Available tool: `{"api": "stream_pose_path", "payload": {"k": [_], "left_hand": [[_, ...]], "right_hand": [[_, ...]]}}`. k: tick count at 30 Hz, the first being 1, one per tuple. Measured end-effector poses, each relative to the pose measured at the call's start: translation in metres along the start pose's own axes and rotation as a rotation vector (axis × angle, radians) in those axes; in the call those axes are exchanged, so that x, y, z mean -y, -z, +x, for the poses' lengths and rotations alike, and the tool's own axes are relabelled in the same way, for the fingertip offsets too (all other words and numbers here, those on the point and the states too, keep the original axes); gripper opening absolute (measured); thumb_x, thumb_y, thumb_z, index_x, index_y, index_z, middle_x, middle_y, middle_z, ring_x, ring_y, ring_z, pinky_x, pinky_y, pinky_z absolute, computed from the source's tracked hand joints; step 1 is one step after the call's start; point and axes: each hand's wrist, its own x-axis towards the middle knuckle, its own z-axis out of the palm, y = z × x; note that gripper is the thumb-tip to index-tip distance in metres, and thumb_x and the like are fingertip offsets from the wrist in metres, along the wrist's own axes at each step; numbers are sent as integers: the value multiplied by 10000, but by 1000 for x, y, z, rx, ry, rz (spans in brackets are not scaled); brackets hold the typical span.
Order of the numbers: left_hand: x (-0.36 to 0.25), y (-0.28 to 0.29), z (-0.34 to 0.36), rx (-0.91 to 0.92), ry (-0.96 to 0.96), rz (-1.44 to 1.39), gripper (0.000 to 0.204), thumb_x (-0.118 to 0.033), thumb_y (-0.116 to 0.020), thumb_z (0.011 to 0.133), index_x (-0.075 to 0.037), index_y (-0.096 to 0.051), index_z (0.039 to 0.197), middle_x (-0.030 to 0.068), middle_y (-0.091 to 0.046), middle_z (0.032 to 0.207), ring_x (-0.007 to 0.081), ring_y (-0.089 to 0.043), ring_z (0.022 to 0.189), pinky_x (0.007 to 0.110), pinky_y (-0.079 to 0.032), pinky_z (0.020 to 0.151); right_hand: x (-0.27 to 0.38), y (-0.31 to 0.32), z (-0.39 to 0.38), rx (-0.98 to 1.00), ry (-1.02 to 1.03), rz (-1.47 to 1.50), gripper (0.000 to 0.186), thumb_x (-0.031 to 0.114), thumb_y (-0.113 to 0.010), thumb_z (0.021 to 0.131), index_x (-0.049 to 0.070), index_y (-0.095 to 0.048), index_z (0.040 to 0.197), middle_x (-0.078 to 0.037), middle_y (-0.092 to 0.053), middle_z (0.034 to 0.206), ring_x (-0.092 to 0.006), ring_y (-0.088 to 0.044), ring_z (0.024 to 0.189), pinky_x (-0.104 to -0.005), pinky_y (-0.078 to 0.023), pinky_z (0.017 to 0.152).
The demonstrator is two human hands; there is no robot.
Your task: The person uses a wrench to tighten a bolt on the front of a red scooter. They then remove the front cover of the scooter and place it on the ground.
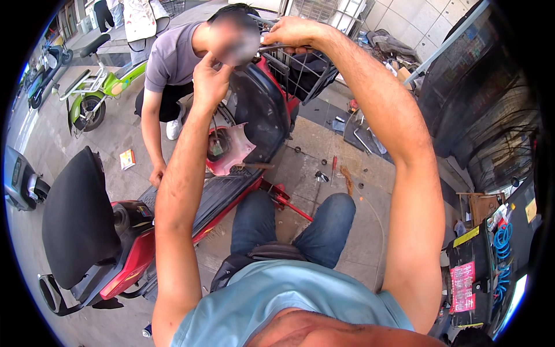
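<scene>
My left hand [211,81] is raised beside the red scooter's black front panel [258,104], fingers bent together near its top; what they hold is hidden. Higher and to the right, my right hand [289,36] grips a dark thin part at the rim of the black wire basket [306,72]. Below them lies a loose pinkish-red body piece [234,159] with a dark opening, on the scooter. The scooter's footboard [214,196] runs toward its black seat [78,214] at lower left.
A co-worker [173,58] in a grey top bends opposite me. A green scooter [98,87] stands behind. Tools [334,168] and small parts lie on the paving near my knees. A red bar [295,208] reaches under the scooter. A cluttered stand [474,272] with blue hose is at right.
</scene>
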Motion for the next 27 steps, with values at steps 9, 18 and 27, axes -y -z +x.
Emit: {"api": "stream_pose_path", "payload": {"k": [9, 18, 27], "left_hand": [[-9, -3, 1, 28, 121, -49, 358, -14, -689, 965, 34, -647, 1318, 75, -716, 1193, 148, -643, 1136, 296, -506, 997], [12, 1, 2, -55, 19, -87, 443, -66, -728, 957, 43, -614, 1371, 159, -706, 1275, 183, -657, 1177, 310, -511, 1014], [-1, -16, -7, -77, 41, -136, 405, -50, -660, 1009, 69, -582, 1388, 147, -665, 1329, 184, -617, 1231, 306, -473, 1076]], "right_hand": [[-11, -4, 13, -5, -18, 7, 506, 562, -723, 878, 64, -708, 796, -10, -526, 559, -85, -428, 404, -268, -317, 370], [3, -9, 6, -28, -4, 59, 587, 624, -706, 870, 70, -634, 689, -8, -532, 584, -116, -418, 436, -299, -318, 414], [3, -20, 7, -78, -57, 75, 560, 597, -721, 863, 82, -631, 662, -7, -501, 542, -141, -435, 459, -316, -355, 440]]}}
